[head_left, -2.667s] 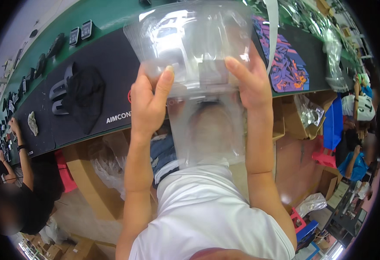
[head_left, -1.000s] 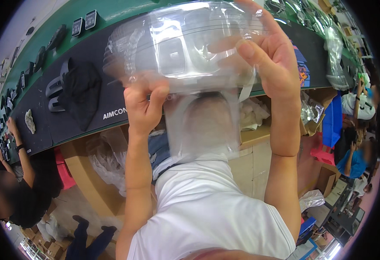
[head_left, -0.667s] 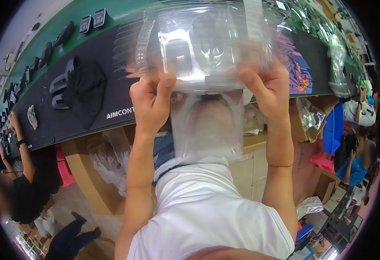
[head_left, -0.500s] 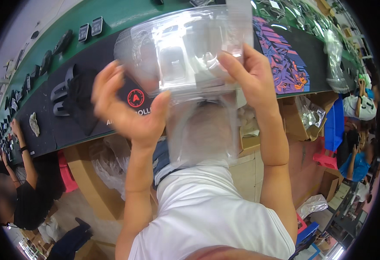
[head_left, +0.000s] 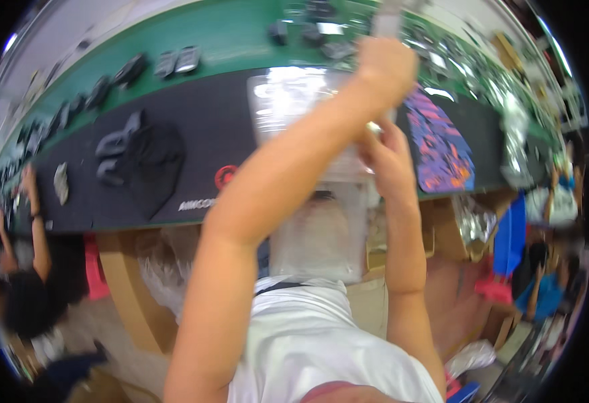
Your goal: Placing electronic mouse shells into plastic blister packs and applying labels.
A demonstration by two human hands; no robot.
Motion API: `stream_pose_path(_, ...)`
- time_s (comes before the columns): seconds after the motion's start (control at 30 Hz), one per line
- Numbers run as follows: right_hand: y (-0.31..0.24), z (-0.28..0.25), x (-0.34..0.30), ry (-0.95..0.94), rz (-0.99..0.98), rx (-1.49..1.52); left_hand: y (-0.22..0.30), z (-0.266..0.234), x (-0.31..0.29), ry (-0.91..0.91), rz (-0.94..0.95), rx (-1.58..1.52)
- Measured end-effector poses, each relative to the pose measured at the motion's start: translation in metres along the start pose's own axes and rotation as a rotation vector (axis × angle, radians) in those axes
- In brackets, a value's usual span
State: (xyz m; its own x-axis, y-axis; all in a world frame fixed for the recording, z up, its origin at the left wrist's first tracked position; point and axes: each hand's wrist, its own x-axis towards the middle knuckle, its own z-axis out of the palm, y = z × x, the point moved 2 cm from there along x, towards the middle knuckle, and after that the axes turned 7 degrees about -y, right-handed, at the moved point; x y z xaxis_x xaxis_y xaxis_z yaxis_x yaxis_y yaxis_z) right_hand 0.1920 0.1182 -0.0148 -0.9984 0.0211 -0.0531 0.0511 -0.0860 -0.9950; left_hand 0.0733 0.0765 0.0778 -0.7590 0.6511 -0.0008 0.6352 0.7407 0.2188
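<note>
My left arm crosses in front of me to the right. At its end, my left hand [head_left: 388, 67] is closed and blurred, above my right hand. A pale grey, flat-looking strip [head_left: 388, 20] shows just beyond its fingers; whether they hold it I cannot make out. My right hand [head_left: 391, 158] pinches the right side of a clear plastic clamshell pack [head_left: 277, 101], which lies over the black mat. My left forearm hides much of that pack. Another clear plastic shell [head_left: 324, 238] sits between the table edge and my lap.
Black mat [head_left: 207, 107] covers the green table [head_left: 240, 33]. A dark pouch [head_left: 153, 161] lies left, a purple-orange patterned sheet [head_left: 438, 148] right. Small dark devices [head_left: 187, 59] line the back. Cardboard boxes [head_left: 130, 275] and a blue bin [head_left: 510, 235] stand below. Co-workers sit on both sides.
My left hand has swung from the pack's left side across to the far right, above my right hand. The clear pack has come down toward the mat, and my right hand has lowered with it.
</note>
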Motion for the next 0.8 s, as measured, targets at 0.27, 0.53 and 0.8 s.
stream_pose_path(0.27,-0.011,0.0,-0.012,0.06,-0.125,-0.024,0.008,0.028,0.036,-0.132,0.085,-0.181)
stream_pose_path(0.53,-0.026,-0.031,-0.025,0.229,-0.198,-0.57,-0.017,0.022,0.032,-0.009,-0.087,-0.641)
stream_pose_path(0.8,-0.033,-0.072,0.065,0.201,-0.314,-0.113,-0.025,0.014,0.024,0.259,-0.075,-0.574)
